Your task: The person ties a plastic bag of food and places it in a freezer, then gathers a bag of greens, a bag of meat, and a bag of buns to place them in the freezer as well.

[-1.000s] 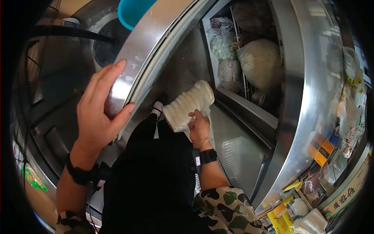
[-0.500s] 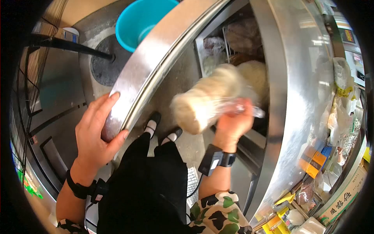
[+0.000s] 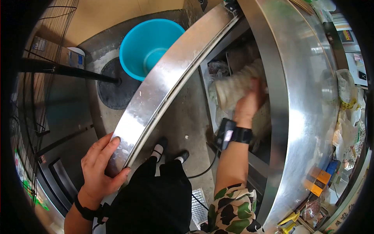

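My left hand [image 3: 99,165] grips the lower edge of an open stainless steel door [image 3: 154,91], fingers on its outer face and thumb at the inner edge. My right hand [image 3: 249,102] reaches into the cabinet behind that door. It is closed on a bagged roll-shaped stack [image 3: 233,86], pale and ridged, apparently made of many thin round pieces. Motion blurs the stack and partly hides the fingers. Beside it in the cabinet lies a clear plastic bag [image 3: 218,69] with contents I cannot make out.
A turquoise basin [image 3: 134,48] and a black round base with a pole [image 3: 113,91] stand on the floor left of the door. A steel counter [image 3: 306,105] runs along the right, with plastic bags [image 3: 344,124] and an orange box [image 3: 317,181] beyond it.
My right hand has carried the bagged stack from the cabinet opening further inside. My left hand stays on the door edge, while the camera view has shifted slightly.
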### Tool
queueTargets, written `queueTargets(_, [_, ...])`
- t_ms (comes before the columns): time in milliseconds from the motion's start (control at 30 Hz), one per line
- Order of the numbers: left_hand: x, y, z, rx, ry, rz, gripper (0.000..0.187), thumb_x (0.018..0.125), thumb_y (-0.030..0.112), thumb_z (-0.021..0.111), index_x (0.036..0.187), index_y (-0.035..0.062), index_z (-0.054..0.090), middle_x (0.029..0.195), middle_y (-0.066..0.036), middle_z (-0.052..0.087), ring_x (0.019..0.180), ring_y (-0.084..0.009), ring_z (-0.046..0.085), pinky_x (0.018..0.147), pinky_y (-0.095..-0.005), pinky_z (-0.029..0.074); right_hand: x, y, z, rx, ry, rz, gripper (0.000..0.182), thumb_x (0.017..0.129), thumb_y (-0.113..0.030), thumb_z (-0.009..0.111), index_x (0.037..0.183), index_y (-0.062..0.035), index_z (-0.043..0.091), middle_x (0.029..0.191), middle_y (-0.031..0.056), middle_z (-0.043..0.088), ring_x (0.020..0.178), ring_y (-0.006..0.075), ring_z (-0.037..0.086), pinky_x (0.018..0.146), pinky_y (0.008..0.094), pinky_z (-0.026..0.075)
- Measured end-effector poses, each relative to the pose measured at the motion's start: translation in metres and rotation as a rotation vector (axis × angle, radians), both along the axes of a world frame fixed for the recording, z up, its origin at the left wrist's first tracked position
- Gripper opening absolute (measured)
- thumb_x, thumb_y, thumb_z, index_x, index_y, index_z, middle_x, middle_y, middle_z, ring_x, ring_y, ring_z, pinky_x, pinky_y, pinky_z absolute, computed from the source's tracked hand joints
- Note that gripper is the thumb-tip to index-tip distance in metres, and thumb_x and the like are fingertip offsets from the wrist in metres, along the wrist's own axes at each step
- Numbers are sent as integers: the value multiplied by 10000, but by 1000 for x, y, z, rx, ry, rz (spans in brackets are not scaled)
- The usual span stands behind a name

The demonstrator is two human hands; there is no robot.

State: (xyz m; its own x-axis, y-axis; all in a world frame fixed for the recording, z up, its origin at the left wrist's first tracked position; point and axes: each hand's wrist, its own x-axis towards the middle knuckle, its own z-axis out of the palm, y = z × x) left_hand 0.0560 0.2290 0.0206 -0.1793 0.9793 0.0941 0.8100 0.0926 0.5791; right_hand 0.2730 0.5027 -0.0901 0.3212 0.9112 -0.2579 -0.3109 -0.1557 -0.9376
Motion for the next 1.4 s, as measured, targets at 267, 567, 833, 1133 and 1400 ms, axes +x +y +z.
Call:
queueTargets(267, [-2,-1,0,-30,44,9,620,601,120,734,1184,3,555,1187,-243,541,1029,-376,582,875,-395,476,7,-129,6,-271,140,96,57,888,-156,576,876,-108,548,817,-23,548,714,61,478,599,200,342])
queueTargets(567, [91,-27,-3,-110,-386,-236,503,755,98,715,1210,47,507,1312,-187,438,1197,-350,446,996,-438,368,38,-219,68,-424,295,100,61,882,-54,535,841,-88,507,801,26,530,661,66,441,560,187,338])
queueTargets(833, [179,-15,-115,-822,-2187,510,864,841,557,558,1468,147,129,1497,-154,179,1366,-301,227,1055,-503,309,83,-228,110,-255,146,-117,99,912,-61,519,1004,-97,520,909,29,558,774,110,489,670,240,399])
queueTargets(1133, [243,40,-124,-593,-2355,275,679,897,560,450,1390,106,344,1375,-102,427,1261,-250,409,1047,-460,319,121,-241,99,-192,-370,222,187,929,-213,555,982,-34,543,868,10,511,772,84,465,651,210,371])
queueTargets(1400, [256,85,-133,-668,-2304,320,570,896,450,540,1297,60,428,1281,-118,501,1194,-266,462,1025,-469,334,151,-235,56,-256,-510,70,152,952,-141,503,933,5,541,831,12,501,756,82,448,658,230,400])
